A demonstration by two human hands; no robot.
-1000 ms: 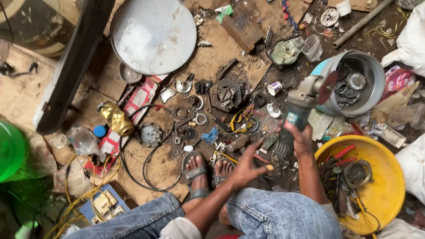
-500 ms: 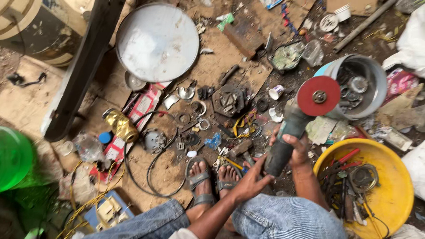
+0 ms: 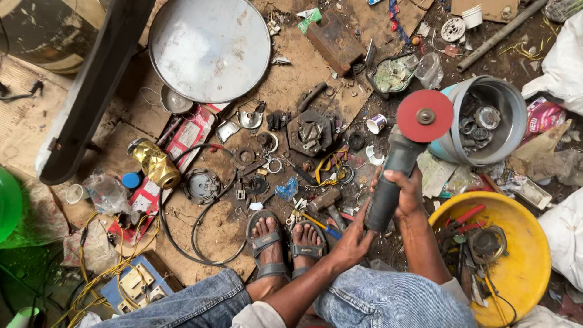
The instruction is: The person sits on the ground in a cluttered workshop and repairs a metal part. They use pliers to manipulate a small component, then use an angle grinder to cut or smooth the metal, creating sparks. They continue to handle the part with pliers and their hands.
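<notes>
In the head view, both hands are gripping a dark grey angle grinder with a round red disc (image 3: 405,143), held tilted above the cluttered floor (image 3: 200,234). The right hand (image 3: 405,191) is wrapping closed around the grinder's body, while the left hand (image 3: 352,240) is closing on its lower end. The disc is hovering just beside a grey round metal bucket of parts (image 3: 513,112). A yellow plastic basin of tools (image 3: 525,267) is sitting near the right arm. 2 sandalled feet (image 3: 285,240) are resting among scattered parts.
</notes>
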